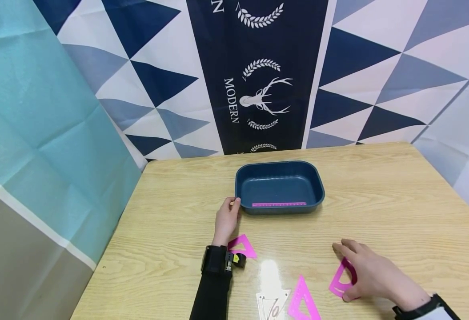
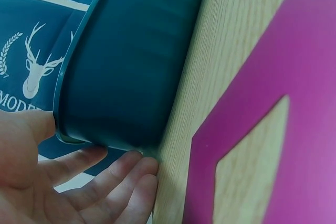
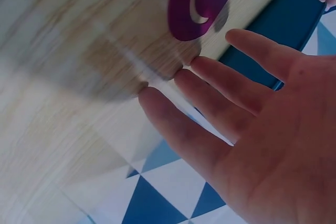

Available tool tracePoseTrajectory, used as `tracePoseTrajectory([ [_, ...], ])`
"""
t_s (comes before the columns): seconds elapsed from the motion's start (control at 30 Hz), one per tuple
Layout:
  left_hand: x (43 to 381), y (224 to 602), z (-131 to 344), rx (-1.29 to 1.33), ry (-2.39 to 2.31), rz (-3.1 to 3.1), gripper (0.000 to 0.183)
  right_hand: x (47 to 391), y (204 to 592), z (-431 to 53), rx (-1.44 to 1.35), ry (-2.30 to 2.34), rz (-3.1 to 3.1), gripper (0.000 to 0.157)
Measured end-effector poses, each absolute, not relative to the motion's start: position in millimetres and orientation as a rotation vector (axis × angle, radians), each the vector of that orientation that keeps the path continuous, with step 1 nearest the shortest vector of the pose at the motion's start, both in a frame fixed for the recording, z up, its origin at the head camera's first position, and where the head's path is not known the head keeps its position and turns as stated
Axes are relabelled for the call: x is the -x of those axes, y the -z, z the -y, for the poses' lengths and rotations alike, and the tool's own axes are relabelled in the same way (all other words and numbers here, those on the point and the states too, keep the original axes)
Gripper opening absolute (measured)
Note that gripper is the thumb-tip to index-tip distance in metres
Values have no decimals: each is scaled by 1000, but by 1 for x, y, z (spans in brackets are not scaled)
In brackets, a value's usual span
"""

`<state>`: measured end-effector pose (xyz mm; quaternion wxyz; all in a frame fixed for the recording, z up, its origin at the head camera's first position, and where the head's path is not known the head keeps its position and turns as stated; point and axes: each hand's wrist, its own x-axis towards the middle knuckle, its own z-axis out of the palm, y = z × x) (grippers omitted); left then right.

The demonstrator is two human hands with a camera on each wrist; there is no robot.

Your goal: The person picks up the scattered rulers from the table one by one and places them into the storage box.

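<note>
A dark blue plastic tray [image 1: 276, 210] stands at the back middle of the table, a pink ruler [image 1: 279, 204] lying inside along its near wall. My left hand [image 1: 227, 218] holds the tray's near left corner, thumb at the rim and fingers by the outer wall in the left wrist view. Partly behind that wrist lies a pink set square [image 1: 250, 249]. At the right, my right hand [image 1: 372, 273] arches over a pink protractor [image 1: 338, 284], its thumb at the near end. In the right wrist view, its fingers [image 3: 220, 98] stretch nearly straight, tips close to the table, beside the protractor.
Between the arms, near the front, lie a clear set square [image 1: 263, 302] and another pink set square [image 1: 296, 302]. Patterned curtain cloth [image 1: 170, 80] hangs behind the wooden table [image 1: 170, 222], and a teal cloth [image 1: 58, 115] at the left.
</note>
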<state>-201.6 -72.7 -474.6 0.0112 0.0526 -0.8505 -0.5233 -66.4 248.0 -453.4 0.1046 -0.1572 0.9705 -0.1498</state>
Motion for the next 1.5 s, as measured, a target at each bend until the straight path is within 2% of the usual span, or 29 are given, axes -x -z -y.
tracePoseTrajectory([
  [0.23,203,474,71,-196,1632,2656,36,63,455,-249,470,452,-2814,106],
  [0.73,203,473,73,-182,1633,2670,37,63,455,-244,609,403,-2971,75],
  [0.97,203,474,73,-189,1646,2662,37,62,455,-242,614,374,-3020,68],
  [1.5,203,475,74,-167,1645,2657,37,69,452,-240,584,295,-2979,68],
])
